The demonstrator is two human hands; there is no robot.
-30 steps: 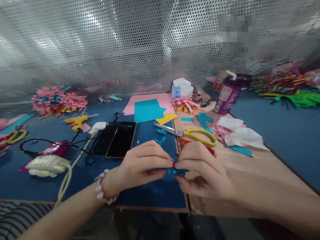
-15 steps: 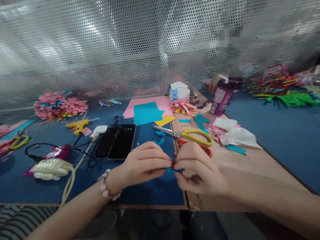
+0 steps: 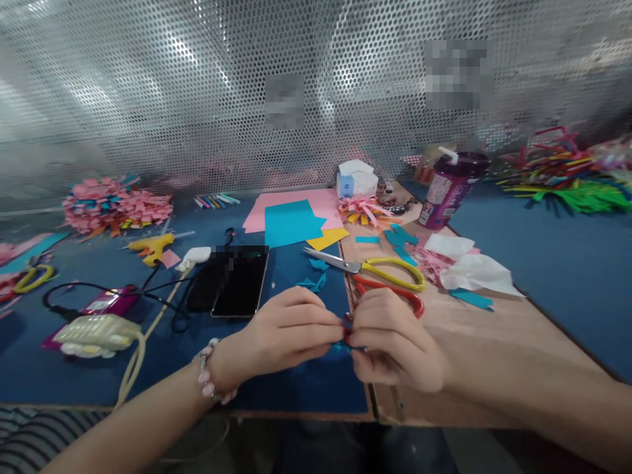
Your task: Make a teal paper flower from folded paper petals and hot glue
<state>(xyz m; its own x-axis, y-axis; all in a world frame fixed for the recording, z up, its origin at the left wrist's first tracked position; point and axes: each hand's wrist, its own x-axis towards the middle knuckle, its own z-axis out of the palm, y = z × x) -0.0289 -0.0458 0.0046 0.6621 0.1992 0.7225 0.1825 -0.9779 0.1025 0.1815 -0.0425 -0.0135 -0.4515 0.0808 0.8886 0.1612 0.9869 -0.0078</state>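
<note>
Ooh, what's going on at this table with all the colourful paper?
A person is working on something small with both bare hands. The left hand and right hand meet at the fingertips, pinching a bit of blue paper; the fingers hide most of it, so its shape is hard to tell. Just beyond the hands lie scissors. Farther back, a blue sheet lies on pink paper, and a purple cup with a straw stands to the right.
</note>
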